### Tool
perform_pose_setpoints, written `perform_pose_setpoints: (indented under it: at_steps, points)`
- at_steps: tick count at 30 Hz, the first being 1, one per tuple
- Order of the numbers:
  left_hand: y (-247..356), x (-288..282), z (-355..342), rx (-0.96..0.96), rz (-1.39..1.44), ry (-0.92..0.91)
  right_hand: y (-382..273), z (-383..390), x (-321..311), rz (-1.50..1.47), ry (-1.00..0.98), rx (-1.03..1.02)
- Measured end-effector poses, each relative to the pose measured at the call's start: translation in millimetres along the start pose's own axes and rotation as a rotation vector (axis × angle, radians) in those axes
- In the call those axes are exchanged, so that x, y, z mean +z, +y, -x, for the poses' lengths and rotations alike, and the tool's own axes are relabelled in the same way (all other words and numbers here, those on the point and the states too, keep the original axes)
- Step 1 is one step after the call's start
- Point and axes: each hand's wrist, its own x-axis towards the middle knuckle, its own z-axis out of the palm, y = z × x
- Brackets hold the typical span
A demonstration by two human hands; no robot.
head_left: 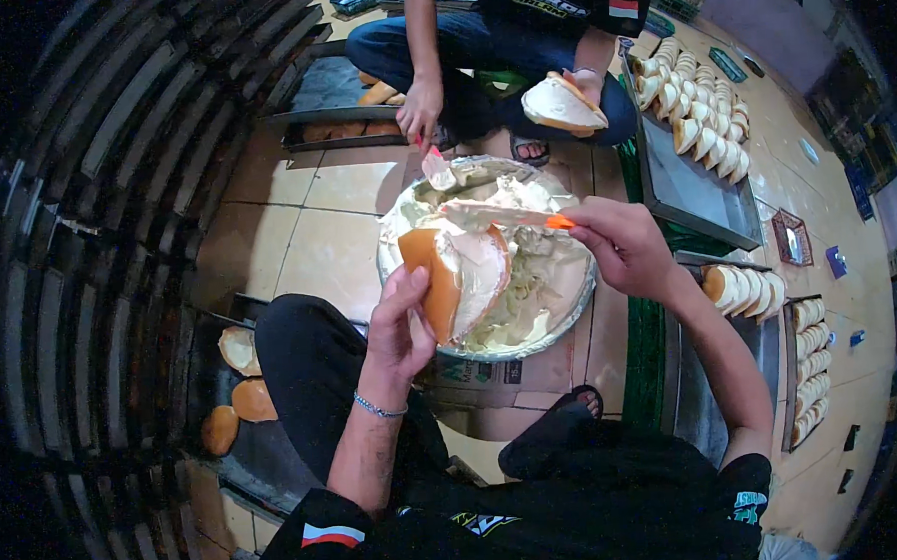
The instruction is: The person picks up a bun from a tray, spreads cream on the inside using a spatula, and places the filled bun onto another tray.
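Observation:
My left hand (403, 322) is closed round a split bread bun (436, 273), its brown crust toward my palm and its cut face, coated with pale cream, turned to the right. In my right hand (622, 244) is a spatula (506, 214) with an orange handle end; its cream-smeared blade reaches left above the bun. Beneath both hands stands a large round tub (561, 333) holding a heap of whipped pale cream (544, 286). Cream hides most of the spatula's blade.
Opposite me a person holds a cream-covered bun (563, 105) and dips a pink spatula (438, 168) into the tub. At right, trays (700, 184) carry rows of filled buns (691, 104). Dark stacked racks (107, 245) line the left. A tray (266, 458) with several buns lies beside my left knee.

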Motion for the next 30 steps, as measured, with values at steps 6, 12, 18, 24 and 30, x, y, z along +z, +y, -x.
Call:
perform_pose_setpoints:
  at_steps: [6,12,18,24,30]
  points:
    - [1.2,-1.0,0.1,0.019,-0.089,0.016,-5.0,1.3,-4.6,0.169,-0.044,-0.054]
    - [-0.2,2.7,-4.1,0.019,-0.112,0.082,-1.3,8.2,-5.0,0.270,-0.042,-0.150]
    - [1.7,3.2,-4.5,0.081,-0.071,0.223,-17.2,19.9,6.0,0.370,-0.045,-0.182]
    - [0.3,-6.0,-9.3,0.118,0.011,0.277,-40.2,44.6,33.4,0.394,-0.092,-0.183]
    - [-0.9,-5.9,-12.8,0.145,0.067,0.291,-49.5,59.2,44.5,0.259,-0.090,-0.209]
